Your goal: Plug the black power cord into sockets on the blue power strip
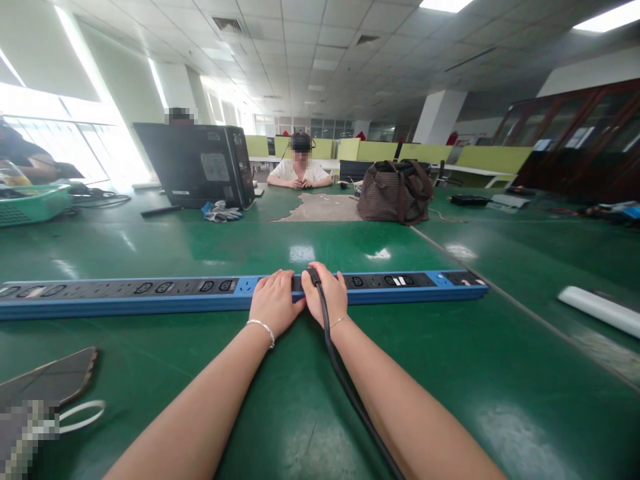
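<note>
The power strip (170,303) is long and blue and lies flat across the green bench (225,250), in front of the person. Its left end runs out of view, and its right end stops near a thin seam (525,310) in the bench top. The left hand (275,299) lies over the strip near the middle, its grip loose and partly open, with the fingers on top and the thumb by the near edge. Just beside it, the right hand (327,293) has its grip closed on a black plug (313,275) at the strip. I cannot tell how far in the plug is. A black cord (345,380) runs from it down past the right wrist. Behind the strip, a wide band of green top reaches back to a brown bag (393,193), some gloves (221,212) and a big black box (200,163). On the near side, green top shows on both sides of the arms. A phone (55,377) lies at the near left. A white bar (600,310) sits well apart from the strip's right end.
</note>
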The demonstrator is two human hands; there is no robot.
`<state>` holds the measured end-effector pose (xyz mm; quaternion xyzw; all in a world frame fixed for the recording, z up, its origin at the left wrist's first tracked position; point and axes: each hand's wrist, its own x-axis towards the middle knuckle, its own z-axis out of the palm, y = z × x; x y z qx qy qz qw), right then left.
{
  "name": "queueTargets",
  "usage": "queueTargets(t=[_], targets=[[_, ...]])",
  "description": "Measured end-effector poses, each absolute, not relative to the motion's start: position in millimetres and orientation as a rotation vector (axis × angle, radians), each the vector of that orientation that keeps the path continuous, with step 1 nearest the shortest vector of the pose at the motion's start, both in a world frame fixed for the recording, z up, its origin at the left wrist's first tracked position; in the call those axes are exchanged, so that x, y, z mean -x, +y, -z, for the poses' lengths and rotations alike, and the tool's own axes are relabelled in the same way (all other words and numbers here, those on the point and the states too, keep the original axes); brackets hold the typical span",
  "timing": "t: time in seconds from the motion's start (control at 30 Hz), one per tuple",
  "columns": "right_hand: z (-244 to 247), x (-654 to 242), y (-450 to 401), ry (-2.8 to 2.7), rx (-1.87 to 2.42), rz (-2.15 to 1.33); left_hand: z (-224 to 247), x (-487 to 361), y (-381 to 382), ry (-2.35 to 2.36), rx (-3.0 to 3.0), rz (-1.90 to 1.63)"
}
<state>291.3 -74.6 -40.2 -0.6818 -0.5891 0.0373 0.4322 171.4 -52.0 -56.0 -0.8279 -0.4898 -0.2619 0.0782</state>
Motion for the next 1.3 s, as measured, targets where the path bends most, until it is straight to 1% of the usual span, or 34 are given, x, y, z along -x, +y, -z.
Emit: queueTargets(t=[0.33,0.57,0.97,1.3], targets=[[40.0,-280.2,-70.6,-1.491,1.863,0.016,53.8,-172.6,-53.2,-1.499,2.492,0.747],[40.4,-273.1,-72.9,-1.573,1.894,0.132,55.6,-171.8,-52.2,-1.479,2.498,0.773],[46.1,-269.1,-71.0,-1.448,1.925,0.133,56.9,-171.3,-51.8,-1.467,2.492,0.780],[43.9,-277.3,-76.6,-1.501,1.931,0.137,56.1,-172.5,-51.9,-1.468,2.486,0.811]])
